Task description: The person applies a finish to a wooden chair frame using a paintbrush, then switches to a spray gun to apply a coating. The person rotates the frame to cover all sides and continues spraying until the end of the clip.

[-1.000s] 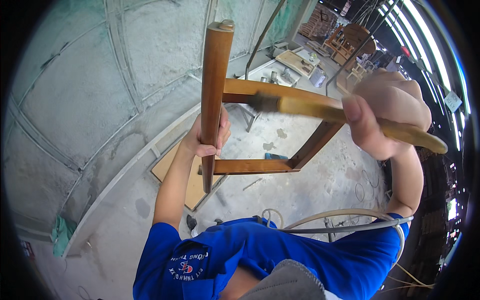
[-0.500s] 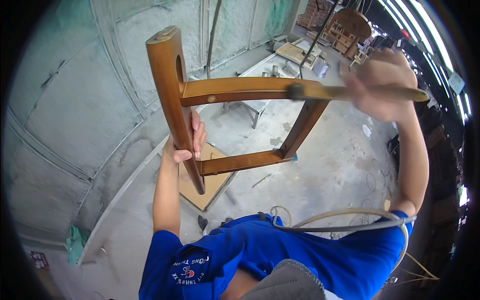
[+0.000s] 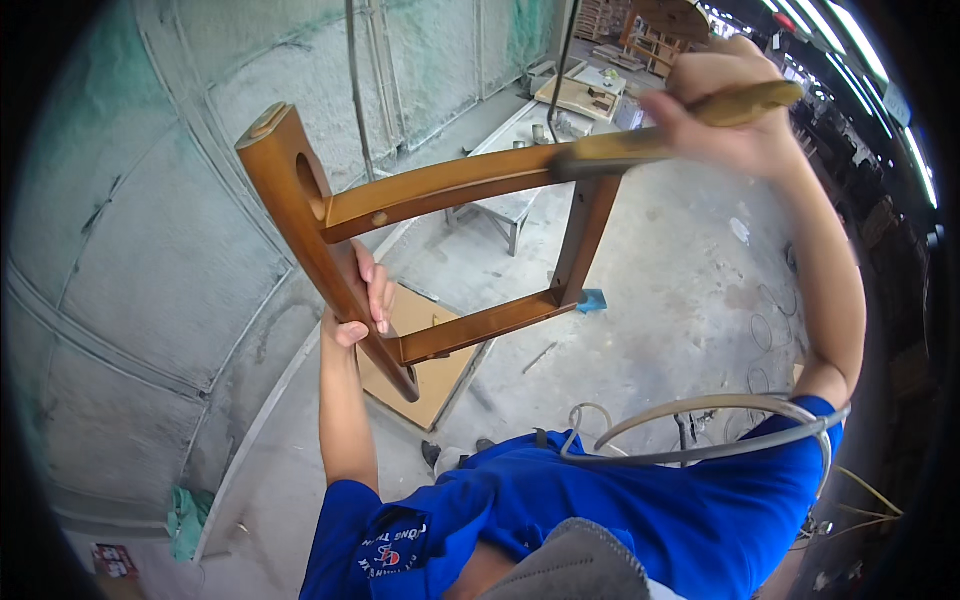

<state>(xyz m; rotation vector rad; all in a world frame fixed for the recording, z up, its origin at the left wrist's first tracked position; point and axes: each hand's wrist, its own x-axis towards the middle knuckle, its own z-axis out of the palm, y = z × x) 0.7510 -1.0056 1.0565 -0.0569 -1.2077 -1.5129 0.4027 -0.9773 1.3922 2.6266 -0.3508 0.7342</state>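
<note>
My left hand (image 3: 372, 295) is wrapped round the thick post of a brown varnished wooden furniture frame (image 3: 450, 203), holding it up tilted in front of me. Two rails run from the post to a crosspiece at the right. In my right hand (image 3: 735, 105) is a brush (image 3: 745, 103) with a yellowish handle, smeared by motion. Its dark end lies over the right end of the upper rail, at the corner with the crosspiece; whether it touches the wood I cannot tell.
A grey hose (image 3: 690, 450) loops by my right upper arm. Thin rods (image 3: 357, 90) hang beyond the frame. Below stands a tan board (image 3: 440, 385). A low table (image 3: 500, 205) with cans stands farther off, and a stained wall (image 3: 110, 210) is at left.
The frame has shifted left in view, its post leaning more. My right hand and the brush have moved left and up, and the brush handle now tilts upward to the right.
</note>
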